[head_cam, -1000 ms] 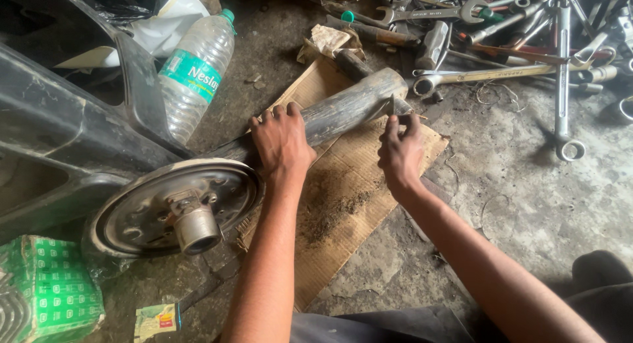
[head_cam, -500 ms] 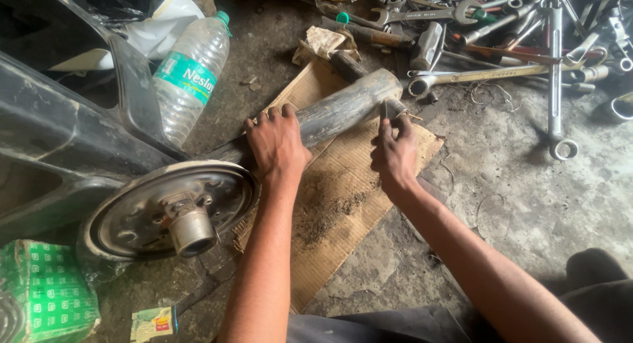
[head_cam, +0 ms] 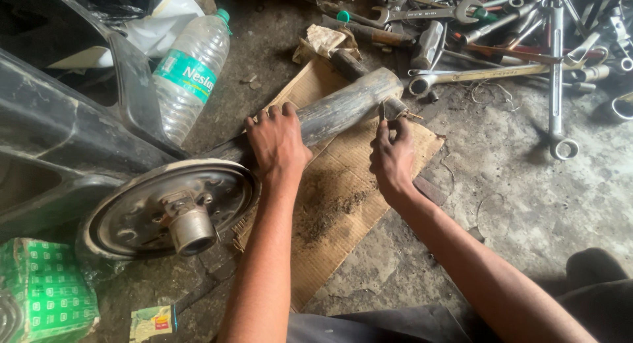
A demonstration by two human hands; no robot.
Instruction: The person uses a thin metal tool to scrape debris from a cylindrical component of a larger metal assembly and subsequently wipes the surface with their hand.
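Dim, soft daylight (sharp, faint shadows).

A dirty grey tube [head_cam: 343, 109] lies on brown cardboard [head_cam: 343, 204], beside a green-capped clear bottle [head_cam: 191, 76] and a green-checked box [head_cam: 43, 297].
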